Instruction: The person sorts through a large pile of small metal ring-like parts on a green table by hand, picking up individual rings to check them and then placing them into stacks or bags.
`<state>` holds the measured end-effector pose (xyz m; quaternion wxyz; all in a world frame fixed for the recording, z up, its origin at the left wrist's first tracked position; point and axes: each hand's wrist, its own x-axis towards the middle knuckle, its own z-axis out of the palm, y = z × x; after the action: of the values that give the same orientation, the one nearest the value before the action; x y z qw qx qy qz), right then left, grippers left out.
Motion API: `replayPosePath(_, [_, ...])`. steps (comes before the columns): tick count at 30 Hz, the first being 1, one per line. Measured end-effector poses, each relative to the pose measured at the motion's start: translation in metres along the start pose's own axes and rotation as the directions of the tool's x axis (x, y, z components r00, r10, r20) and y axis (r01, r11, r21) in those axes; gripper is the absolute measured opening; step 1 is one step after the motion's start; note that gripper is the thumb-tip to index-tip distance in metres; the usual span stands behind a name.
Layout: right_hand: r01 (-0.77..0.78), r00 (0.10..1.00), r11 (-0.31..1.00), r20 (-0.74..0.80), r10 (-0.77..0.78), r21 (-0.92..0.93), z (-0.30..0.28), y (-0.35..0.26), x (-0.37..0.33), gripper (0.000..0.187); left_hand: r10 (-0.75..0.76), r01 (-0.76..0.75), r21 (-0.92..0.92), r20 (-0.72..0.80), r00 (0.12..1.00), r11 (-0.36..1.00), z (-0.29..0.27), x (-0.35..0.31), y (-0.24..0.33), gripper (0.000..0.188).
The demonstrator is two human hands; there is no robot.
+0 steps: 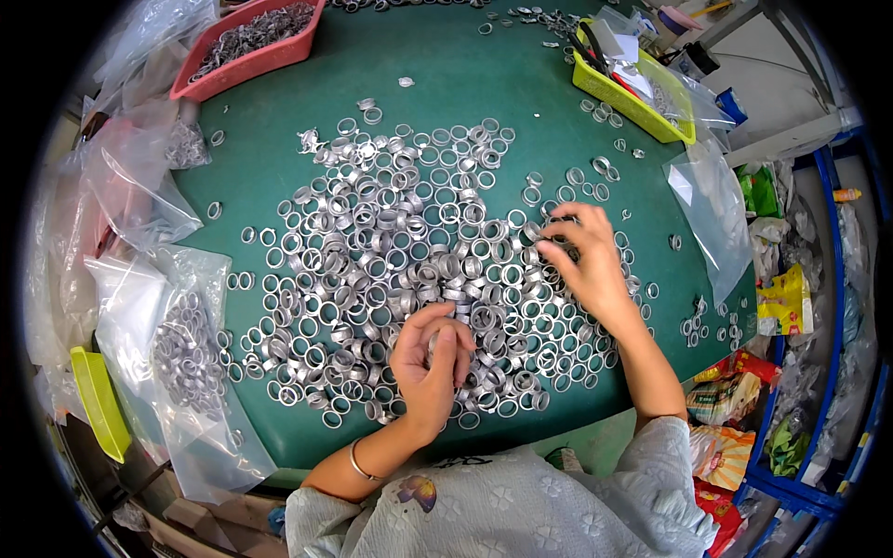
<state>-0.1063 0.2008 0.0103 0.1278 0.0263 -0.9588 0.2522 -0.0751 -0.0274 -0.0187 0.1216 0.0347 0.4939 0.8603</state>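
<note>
A wide pile of silver-grey metal rings [372, 237] spreads over the green table. My left hand [430, 363] is curled at the near side of the pile, its thumb against the bent fingers; a bit of a metal ring shows between them, and how many it holds is hidden. To the right, my right hand [588, 260] reaches over the pile's edge with thumb and fingers apart. Its fingertips are close to a loose ring [531, 231], and I see nothing held between them.
A red tray [256, 58] of small metal parts stands far left. A yellow-green basket [637, 98] with tools is far right. Clear plastic bags, one holding rings [189, 353], lie along the left edge. Blue shelving [831, 279] with packages stands on the right.
</note>
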Motion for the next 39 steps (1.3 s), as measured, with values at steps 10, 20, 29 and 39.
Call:
replayPosePath(10, [-0.144, 0.988, 0.909, 0.099, 0.114, 0.390, 0.012, 0.001, -0.001, 0.013, -0.019, 0.019, 0.026, -0.002, 1.000, 0.999, 0.001, 0.001, 0.001, 0.023])
replayPosePath(20, [0.125, 0.958, 0.840, 0.158, -0.242, 0.528, -0.011, -0.051, -0.018, 0.033, -0.331, 0.353, -0.068, 0.223, 0.917, 0.933, 0.005, 0.006, 0.010, 0.027])
replayPosePath(29, [0.035, 0.990, 0.983, 0.125, -0.058, 0.178, 0.018, 0.003, 0.023, 0.039, -0.292, 0.339, -0.178, 0.248, 0.924, 0.924, -0.001, 0.009, 0.004, 0.022])
replayPosePath(39, [0.260, 0.775, 0.944, 0.539, -0.328, 0.201, -0.004, -0.027, -0.023, 0.052, -0.200, 0.207, -0.057, 0.099, 0.975, 0.977, 0.001, 0.007, 0.006, 0.014])
